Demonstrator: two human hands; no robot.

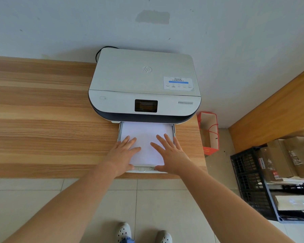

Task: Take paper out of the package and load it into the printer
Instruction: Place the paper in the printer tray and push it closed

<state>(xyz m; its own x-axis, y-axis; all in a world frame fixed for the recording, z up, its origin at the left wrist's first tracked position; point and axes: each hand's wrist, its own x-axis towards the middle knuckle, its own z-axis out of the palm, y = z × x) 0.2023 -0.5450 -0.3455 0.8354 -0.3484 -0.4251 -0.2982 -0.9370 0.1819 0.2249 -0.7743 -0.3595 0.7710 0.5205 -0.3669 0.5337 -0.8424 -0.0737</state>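
A white printer (144, 85) with a dark base stands on the wooden desk (42, 111) against the wall. Its paper tray (119, 132) is pulled out toward the desk's front edge. A stack of white paper (145, 132) lies in the tray. My left hand (124, 155) rests flat on the left part of the stack, fingers straight and spread. My right hand (168, 153) lies flat on the right part, fingers spread, its thumb near the tray's front lip. No paper package is in view.
A red paper bag (209, 134) stands on the floor right of the desk. Black crates (249, 181) with boxes sit at the lower right. A black cable (98, 53) runs behind the printer. Tiled floor and my shoes (142, 233) are below.
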